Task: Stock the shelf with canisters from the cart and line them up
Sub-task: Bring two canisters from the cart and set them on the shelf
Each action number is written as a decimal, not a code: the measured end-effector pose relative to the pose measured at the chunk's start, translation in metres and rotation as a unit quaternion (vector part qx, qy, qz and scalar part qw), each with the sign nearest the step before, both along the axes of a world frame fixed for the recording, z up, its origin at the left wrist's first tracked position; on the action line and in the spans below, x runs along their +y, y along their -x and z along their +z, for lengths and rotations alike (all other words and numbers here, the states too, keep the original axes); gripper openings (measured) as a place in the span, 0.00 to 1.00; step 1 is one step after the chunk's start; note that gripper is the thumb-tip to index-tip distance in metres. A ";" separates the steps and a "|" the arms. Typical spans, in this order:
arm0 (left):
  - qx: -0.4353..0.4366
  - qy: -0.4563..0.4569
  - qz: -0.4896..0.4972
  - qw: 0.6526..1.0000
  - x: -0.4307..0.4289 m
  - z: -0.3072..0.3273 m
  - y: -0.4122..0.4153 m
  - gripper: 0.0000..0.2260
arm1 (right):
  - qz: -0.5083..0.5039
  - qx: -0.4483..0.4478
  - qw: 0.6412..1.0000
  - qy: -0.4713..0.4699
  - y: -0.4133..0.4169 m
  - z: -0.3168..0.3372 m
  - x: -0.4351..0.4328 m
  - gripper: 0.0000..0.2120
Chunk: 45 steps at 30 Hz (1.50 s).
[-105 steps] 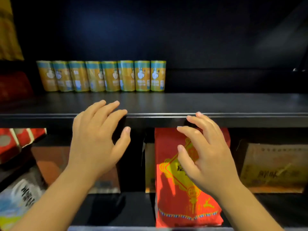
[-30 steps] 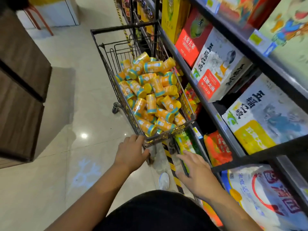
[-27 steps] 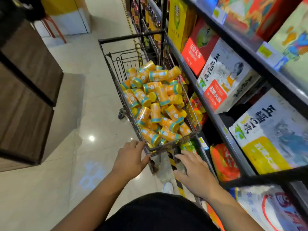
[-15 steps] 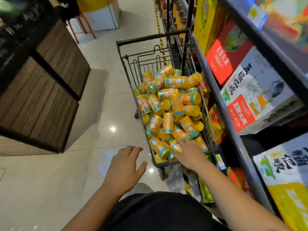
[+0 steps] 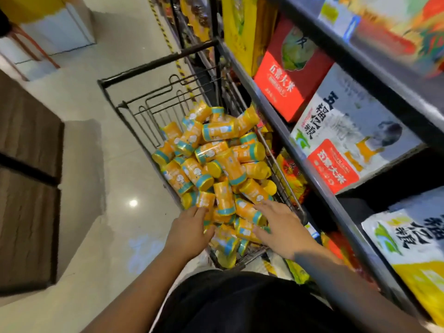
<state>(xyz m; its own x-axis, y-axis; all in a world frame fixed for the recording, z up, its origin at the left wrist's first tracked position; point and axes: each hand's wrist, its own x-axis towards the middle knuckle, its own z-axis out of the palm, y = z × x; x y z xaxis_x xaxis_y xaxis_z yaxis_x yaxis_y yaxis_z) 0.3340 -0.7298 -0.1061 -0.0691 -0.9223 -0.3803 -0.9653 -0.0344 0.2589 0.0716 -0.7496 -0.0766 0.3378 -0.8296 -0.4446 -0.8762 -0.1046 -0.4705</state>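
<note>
I get a fairly bright view, with even indoor light from above. One lamp makes a small white glare spot on the glossy floor (image 5: 133, 203), and a soft grey shadow lies beside it. The canisters (image 5: 216, 162) are bright but a little soft. Motion blur smears the whole frame, most at the top right, where the boxes (image 5: 384, 27) become streaks. The wide lens bends the shelf (image 5: 323, 192) lines near the edges. Below the shelf boards it is dark.

orange-teal canisters (image 5: 216, 164), jumbled in cart (image 5: 153, 66)
</note>
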 end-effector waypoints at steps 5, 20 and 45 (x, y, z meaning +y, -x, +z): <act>0.007 -0.017 -0.028 0.999 -0.102 -0.036 -0.038 0.26 | -0.076 -0.010 0.996 0.033 -0.012 0.023 -0.006 0.28; -0.176 -0.006 -0.422 0.889 -0.241 -0.109 -0.081 0.34 | -0.231 0.051 0.971 -0.019 -0.065 0.004 -0.052 0.29; 0.333 -0.156 0.251 0.895 -0.197 -0.046 -0.124 0.32 | -0.215 0.121 0.968 0.042 -0.162 -0.107 -0.226 0.41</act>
<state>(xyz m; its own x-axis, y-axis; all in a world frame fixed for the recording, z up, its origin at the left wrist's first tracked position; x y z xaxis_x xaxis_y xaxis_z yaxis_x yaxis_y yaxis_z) 0.4579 -0.9267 -0.1517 0.0175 -0.7567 -0.6535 -0.4426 -0.5919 0.6736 0.2331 -0.9759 -0.1833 -0.1527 -0.9069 -0.3926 -0.9307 0.2656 -0.2514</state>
